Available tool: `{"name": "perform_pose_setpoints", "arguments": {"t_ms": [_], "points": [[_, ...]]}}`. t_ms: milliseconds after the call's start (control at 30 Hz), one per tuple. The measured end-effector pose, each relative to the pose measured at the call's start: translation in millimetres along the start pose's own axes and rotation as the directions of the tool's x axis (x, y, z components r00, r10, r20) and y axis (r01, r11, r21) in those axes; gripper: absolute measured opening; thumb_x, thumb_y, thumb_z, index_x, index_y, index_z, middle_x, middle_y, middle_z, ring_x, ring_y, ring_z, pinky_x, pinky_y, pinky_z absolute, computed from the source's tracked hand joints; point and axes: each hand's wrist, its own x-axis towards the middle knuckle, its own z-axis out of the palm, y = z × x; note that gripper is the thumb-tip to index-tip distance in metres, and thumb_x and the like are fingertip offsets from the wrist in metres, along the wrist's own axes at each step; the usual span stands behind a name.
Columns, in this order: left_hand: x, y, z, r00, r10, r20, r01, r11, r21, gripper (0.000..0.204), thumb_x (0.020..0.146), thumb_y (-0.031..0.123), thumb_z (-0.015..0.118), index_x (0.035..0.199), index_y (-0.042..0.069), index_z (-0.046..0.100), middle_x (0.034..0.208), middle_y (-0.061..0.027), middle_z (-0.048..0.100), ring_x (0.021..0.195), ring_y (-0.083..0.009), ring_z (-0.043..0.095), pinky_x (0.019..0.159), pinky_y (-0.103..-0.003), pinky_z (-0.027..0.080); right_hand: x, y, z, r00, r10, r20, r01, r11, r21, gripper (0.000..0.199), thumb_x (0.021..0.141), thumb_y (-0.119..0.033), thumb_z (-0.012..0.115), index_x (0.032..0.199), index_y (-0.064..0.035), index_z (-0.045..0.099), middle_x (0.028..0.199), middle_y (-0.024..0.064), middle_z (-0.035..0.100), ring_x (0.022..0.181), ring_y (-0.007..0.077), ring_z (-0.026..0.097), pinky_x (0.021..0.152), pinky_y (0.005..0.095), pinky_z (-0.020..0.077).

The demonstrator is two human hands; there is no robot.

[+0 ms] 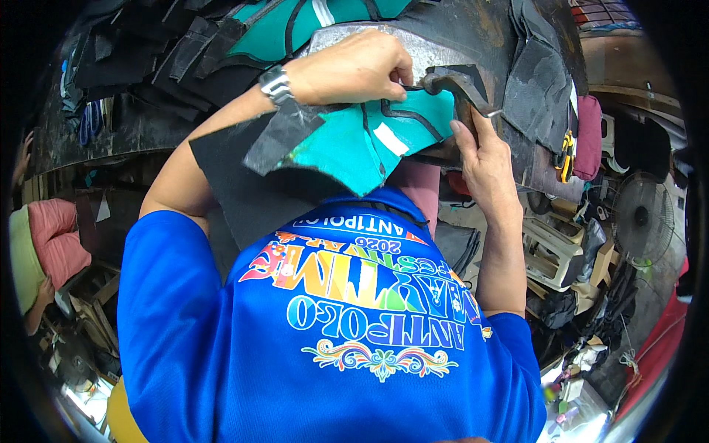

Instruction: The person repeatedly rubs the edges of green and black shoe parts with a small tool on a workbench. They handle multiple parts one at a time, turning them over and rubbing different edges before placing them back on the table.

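Observation:
My left hand (362, 66), with a metal-band watch at the wrist, bends over the upper edge of a teal fabric piece (332, 144) and pinches that edge. Black strips and a small white tab mark the teal piece, which hangs partly over the table's near edge. In my right hand (484, 162) is a hammer, its dark curved head (461, 87) close to my left fingertips and over the teal piece. Beneath both hands lies a pale worn slab (428, 55). A black sheet (229, 170) sits under my left forearm.
Another teal piece (277, 29) and many black scraps (181, 55) cover the table's far left. Black cut pieces (543, 81) lie on the right, near yellow-handled scissors (567, 156) and a maroon cushion (588, 136). A fan (641, 214) stands right; another person (55, 240) sits left.

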Motion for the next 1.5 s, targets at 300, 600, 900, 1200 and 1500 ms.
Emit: {"name": "perform_pose_setpoints", "arguments": {"t_ms": [300, 600, 900, 1200, 1500], "points": [[-4.2, -4.3, -2.4, 0.998, 0.055, 0.039, -0.052, 0.997, -0.054, 0.020, 0.082, 0.001, 0.071, 0.101, -0.003, 0.075, 0.091, -0.0161, 0.074, 0.081, -0.0223, 0.072, 0.078, -0.032, 0.058, -9.3, -16.0, -11.9, 0.932, -0.134, -0.338, 0.246, 0.917, 0.315, 0.042, 0.103, -0.014, 0.058, 0.143, -0.0011, 0.052, 0.071, -0.0040, 0.051, 0.055, 0.0007, 0.042, 0.048, 0.0176, 0.0324], [-2.5, -3.1, -1.6, 0.997, 0.068, 0.031, -0.066, 0.997, -0.040, 0.018, 0.080, 0.002, 0.071, 0.097, -0.002, 0.075, 0.089, -0.0168, 0.073, 0.080, -0.0257, 0.071, 0.075, -0.033, 0.057, 1.7, -31.7, -27.4, 0.997, -0.068, -0.024, 0.068, 0.997, -0.029, 0.030, 0.100, -0.014, 0.063, 0.126, 0.0011, 0.062, 0.097, 0.0084, 0.070, 0.089, 0.0108, 0.060, 0.083, 0.0277, 0.0497], [-4.4, -4.8, -0.4, 0.996, 0.086, 0.015, -0.087, 0.995, 0.055, 0.018, 0.082, 0.006, 0.073, 0.098, -0.001, 0.075, 0.085, -0.0160, 0.072, 0.074, -0.0239, 0.070, 0.072, -0.033, 0.056, -2.5, -11.4, -2.7, 0.991, -0.136, -0.004, 0.134, 0.986, -0.102, 0.042, 0.099, -0.026, 0.060, 0.138, -0.0147, 0.051, 0.090, 0.0281, 0.068, 0.086, 0.0503, 0.064, 0.073, 0.0538, 0.0504], [-19.4, -7.5, -13.1, 0.993, -0.065, 0.102, 0.080, 0.985, -0.152, 0.018, 0.084, 0.005, 0.074, 0.100, -0.001, 0.075, 0.091, -0.0104, 0.075, 0.082, -0.0164, 0.072, 0.078, -0.029, 0.058, -7.2, -13.5, -0.8, 0.982, -0.143, -0.121, 0.151, 0.986, 0.067, 0.037, 0.101, -0.017, 0.062, 0.133, 0.0016, 0.058, 0.099, 0.0152, 0.073, 0.090, 0.0209, 0.070, 0.082, 0.0325, 0.0535], [-13.6, -5.5, -15.4, 0.986, -0.041, 0.162, 0.044, 0.999, -0.011, 0.017, 0.082, 0.003, 0.072, 0.098, -0.001, 0.074, 0.091, -0.0144, 0.075, 0.082, -0.0210, 0.073, 0.079, -0.031, 0.058, -14.2, -25.6, 8.4, 0.998, -0.057, -0.004, 0.057, 0.998, -0.013, 0.040, 0.099, -0.021, 0.065, 0.130, 0.0054, 0.060, 0.103, 0.0189, 0.074, 0.093, 0.0201, 0.068, 0.085, 0.0341, 0.0520]]}}
